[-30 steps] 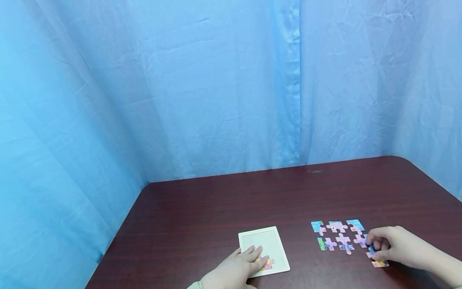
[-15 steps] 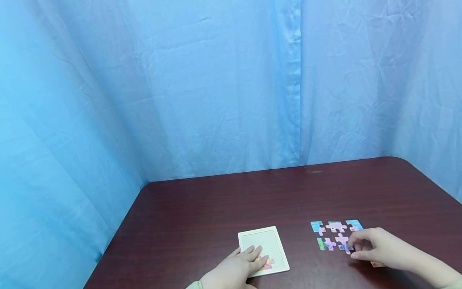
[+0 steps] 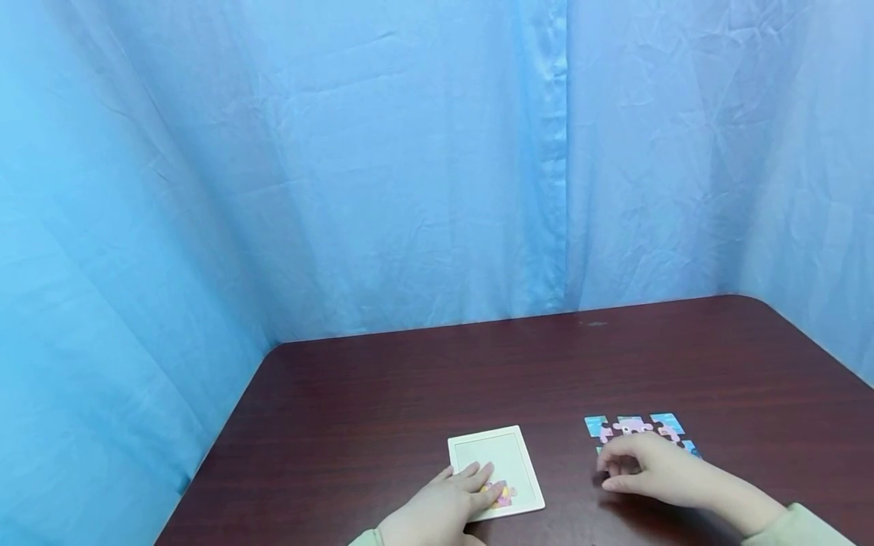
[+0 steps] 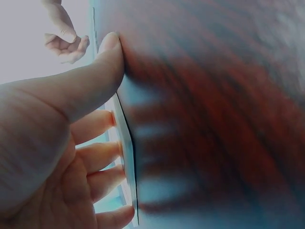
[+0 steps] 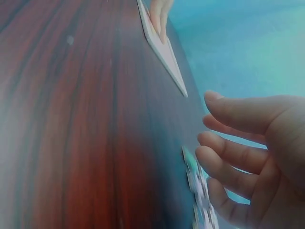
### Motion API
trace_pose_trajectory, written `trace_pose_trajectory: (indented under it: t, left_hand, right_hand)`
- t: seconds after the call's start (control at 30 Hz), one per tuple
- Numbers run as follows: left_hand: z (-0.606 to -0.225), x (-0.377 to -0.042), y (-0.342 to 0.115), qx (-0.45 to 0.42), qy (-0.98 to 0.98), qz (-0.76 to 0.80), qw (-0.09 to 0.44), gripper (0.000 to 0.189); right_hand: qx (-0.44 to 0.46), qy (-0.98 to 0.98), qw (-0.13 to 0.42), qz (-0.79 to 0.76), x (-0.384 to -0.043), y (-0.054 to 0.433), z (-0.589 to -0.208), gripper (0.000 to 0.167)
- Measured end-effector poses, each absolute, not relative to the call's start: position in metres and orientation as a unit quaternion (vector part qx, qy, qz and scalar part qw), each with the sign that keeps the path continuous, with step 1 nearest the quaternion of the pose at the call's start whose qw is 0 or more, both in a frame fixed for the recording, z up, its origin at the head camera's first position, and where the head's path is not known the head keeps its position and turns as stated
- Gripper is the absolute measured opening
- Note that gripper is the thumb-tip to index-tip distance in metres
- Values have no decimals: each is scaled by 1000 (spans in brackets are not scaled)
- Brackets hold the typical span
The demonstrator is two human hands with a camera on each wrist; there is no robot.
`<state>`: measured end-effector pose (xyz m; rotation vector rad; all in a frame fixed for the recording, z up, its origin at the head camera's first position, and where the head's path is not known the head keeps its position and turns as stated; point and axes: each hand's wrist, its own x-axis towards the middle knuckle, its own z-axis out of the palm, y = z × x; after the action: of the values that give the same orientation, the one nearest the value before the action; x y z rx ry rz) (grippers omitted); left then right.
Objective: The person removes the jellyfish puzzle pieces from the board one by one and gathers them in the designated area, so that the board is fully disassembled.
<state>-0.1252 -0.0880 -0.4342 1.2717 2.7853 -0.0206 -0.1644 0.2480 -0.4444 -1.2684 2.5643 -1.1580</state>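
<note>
My left hand lies on a shallow white puzzle tray, its spread fingers resting over the near left part. Beside the fingertips, a pink and yellow puzzle piece sits in the tray. In the left wrist view the thumb extends along the tray's near edge. Over the group of loose puzzle pieces hovers my right hand, fingers loosely bent and apart from the thumb. The right wrist view shows nothing between them. That hand and forearm hide several of the pieces.
The dark reddish-brown table carries the tray and the pieces, which lie to the tray's right. Blue curtains hang behind the table and along its sides.
My right hand has moved left from the rightmost pieces, across the group, to its left side. The left hand stays on the tray.
</note>
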Motion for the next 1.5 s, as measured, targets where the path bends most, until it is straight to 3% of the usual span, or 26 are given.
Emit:
trace_pose_trajectory:
  t: [0.5,1.0,1.5]
  left_hand:
    - [-434,-127,-87,402,915,4,47,74]
    - [-435,-123,-90,407,913,-8,33,75]
    - [-433,-127,-105,410,909,42,57,74]
  right_hand:
    - [-434,833,-9,-343,-171,169,-442,11]
    - [-407,869,10,-280,-171,136,-445,20]
    - [-386,891,-19,-237,-169,125,-448,25]
